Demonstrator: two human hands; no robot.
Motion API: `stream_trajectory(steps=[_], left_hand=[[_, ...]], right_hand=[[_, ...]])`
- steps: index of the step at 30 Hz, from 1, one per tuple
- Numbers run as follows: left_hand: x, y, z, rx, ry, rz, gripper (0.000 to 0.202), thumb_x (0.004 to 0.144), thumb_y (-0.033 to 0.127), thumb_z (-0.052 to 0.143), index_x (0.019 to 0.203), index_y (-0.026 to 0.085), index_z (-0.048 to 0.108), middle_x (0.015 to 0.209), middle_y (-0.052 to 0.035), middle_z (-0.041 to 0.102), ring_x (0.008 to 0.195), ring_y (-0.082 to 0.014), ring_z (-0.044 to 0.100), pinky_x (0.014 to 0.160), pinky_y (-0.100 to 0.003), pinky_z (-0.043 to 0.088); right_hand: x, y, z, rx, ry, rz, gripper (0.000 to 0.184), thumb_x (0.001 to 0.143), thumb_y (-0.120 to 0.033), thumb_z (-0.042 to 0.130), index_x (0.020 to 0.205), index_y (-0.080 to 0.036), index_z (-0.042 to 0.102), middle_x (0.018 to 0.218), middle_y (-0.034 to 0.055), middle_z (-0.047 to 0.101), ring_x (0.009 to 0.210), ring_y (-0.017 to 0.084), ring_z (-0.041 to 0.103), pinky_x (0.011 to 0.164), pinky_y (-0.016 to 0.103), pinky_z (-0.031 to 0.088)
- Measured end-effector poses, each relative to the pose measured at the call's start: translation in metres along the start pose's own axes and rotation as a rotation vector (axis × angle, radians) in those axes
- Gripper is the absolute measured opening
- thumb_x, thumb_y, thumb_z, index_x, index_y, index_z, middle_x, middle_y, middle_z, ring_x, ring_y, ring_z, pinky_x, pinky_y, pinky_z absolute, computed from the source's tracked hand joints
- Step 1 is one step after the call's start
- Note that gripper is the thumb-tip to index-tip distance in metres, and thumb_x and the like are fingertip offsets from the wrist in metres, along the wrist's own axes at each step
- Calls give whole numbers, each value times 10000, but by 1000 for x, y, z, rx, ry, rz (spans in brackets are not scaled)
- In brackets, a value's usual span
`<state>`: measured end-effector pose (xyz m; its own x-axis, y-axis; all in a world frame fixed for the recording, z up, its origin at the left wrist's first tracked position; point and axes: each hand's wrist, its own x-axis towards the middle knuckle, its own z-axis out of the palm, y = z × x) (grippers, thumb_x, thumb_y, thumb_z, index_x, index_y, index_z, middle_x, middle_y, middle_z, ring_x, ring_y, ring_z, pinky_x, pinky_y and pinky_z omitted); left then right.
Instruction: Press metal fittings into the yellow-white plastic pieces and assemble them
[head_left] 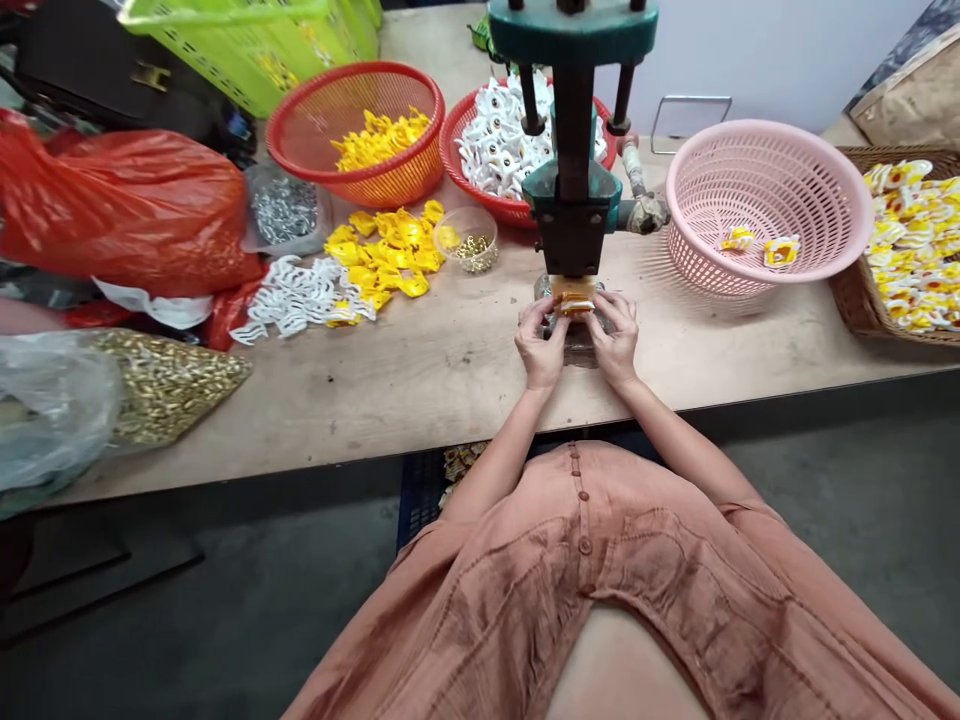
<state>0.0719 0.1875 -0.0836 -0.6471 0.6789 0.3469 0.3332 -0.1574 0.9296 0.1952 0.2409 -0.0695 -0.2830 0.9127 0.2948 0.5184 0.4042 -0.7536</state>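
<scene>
Under the head of a green hand press (574, 235), a small yellow-and-white plastic piece (576, 303) is held between both hands. My left hand (541, 342) pinches its left side with thumb and fingers. From the other side my right hand (616, 338) grips it the same way. The piece sits at the press's metal base (580, 350), directly below the ram; whether it touches the ram I cannot tell. My fingers hide part of it.
Left of the press lie yellow parts (397, 255), white parts (289, 298) and a cup of brass bits (476, 252). Red baskets (356, 130) stand behind. To the right are a pink basket (769, 200) with two assembled pieces and a wicker tray (847, 295) of more.
</scene>
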Motion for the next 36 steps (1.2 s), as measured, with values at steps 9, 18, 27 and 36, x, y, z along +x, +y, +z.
stream_trajectory(steps=[9,18,27,36], left_hand=[[25,-3,-15,100,-187,93,339,954,359,807,1259,214,781,1383,-122,682,1297,-263,671,1048,-371,580],[37,-21,-39,142,-557,102,973,728,563,988,1540,225,571,1661,-188,504,1591,-401,461,1339,-572,366],[57,-41,-41,332,-831,75,1609,510,592,1053,1767,144,155,1833,-297,138,1727,-527,80,1405,-662,142],[47,-45,-35,307,-712,123,1613,458,576,1080,1762,220,201,1769,-238,272,1670,-555,192,1377,-699,117]], right_hand=[[18,4,-12,-136,-92,-86,342,1057,-367,540,1267,-298,800,1432,123,668,1390,367,525,1226,606,418],[49,11,-57,310,-156,169,536,1117,-568,401,1348,-219,736,1392,158,723,1335,298,684,1136,516,594],[190,-68,-160,735,-214,187,557,1083,-674,475,1264,-194,691,1028,34,831,1053,203,808,797,281,601],[14,-58,-128,12,-243,-313,271,974,-589,736,959,-320,760,1078,69,746,1429,435,638,1258,824,369]])
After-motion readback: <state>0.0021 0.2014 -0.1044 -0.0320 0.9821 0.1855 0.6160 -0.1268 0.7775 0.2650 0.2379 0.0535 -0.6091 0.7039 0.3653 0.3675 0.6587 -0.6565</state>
